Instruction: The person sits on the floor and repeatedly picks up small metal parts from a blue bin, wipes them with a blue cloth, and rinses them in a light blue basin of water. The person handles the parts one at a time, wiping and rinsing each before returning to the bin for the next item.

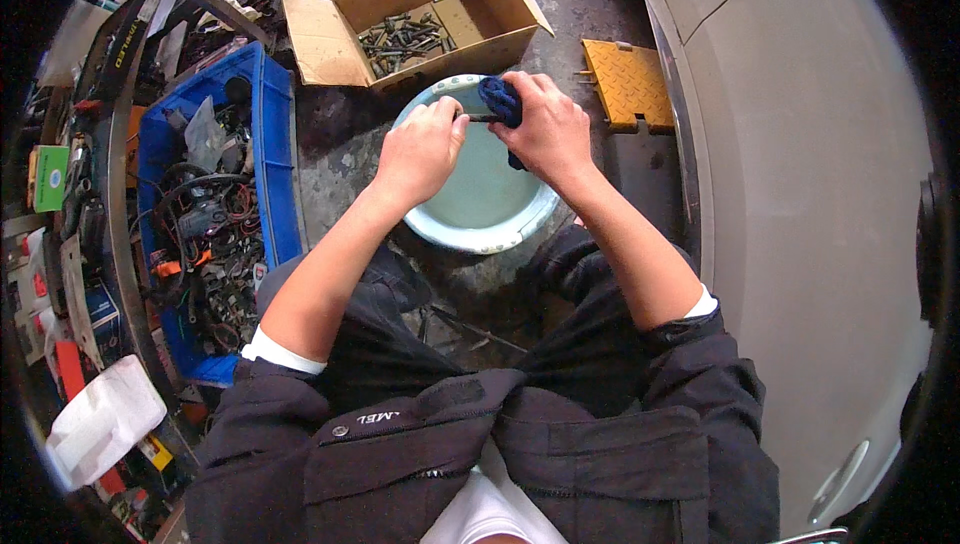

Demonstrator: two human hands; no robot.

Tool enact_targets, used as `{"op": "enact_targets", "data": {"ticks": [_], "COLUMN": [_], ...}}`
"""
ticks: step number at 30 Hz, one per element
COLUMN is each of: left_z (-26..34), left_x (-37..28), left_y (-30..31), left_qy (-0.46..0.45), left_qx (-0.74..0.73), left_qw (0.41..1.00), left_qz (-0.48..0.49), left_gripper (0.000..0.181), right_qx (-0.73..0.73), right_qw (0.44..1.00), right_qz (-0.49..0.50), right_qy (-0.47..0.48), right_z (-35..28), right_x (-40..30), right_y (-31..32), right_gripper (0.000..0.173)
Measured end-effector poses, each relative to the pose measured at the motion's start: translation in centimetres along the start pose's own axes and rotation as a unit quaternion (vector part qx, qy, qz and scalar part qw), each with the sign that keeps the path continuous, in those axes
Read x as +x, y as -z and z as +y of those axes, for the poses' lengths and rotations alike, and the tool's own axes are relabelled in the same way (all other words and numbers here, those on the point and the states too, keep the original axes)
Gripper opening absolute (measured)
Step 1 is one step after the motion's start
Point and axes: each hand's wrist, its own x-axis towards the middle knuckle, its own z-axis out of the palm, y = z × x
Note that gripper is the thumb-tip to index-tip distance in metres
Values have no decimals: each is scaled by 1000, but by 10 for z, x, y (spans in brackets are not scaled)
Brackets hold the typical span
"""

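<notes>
Over a round, pale blue basin [480, 239] of cloudy liquid, my left hand [424, 146] grips one end of a slim dark metal part [480, 118], perhaps a bolt. My right hand [551, 124] holds a bunched dark blue cloth [501, 100] around or against the part's other end; the fingers and cloth hide that end. A loose fold of the cloth hangs below the right palm. Just beyond the basin, an open cardboard box [465, 62] holds a pile of dark metal bolts [405, 38] or similar pins.
A blue plastic crate [274, 161] of cables and scrap parts stands at the left, beside metal shelving [120, 169] full of parts. A yellow tread-plate ramp [630, 83] lies at the upper right. A car's body panel [795, 169] runs along the right side.
</notes>
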Motion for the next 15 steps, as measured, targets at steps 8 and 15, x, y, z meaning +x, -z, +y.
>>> {"op": "enact_targets", "data": {"ticks": [8,15], "left_z": [-4,5], "left_x": [0,-1], "left_y": [-26,-17], "left_qy": [59,69], "left_qx": [-144,-128], "left_qw": [987,988], "left_qz": [-48,-49], "left_gripper": [27,28], "right_qx": [121,66], "right_qw": [985,980], "right_qz": [-47,-91], "right_qy": [115,166], "right_z": [3,17], "right_x": [-7,-12], "right_y": [-4,-13], "right_gripper": [94,111]}}
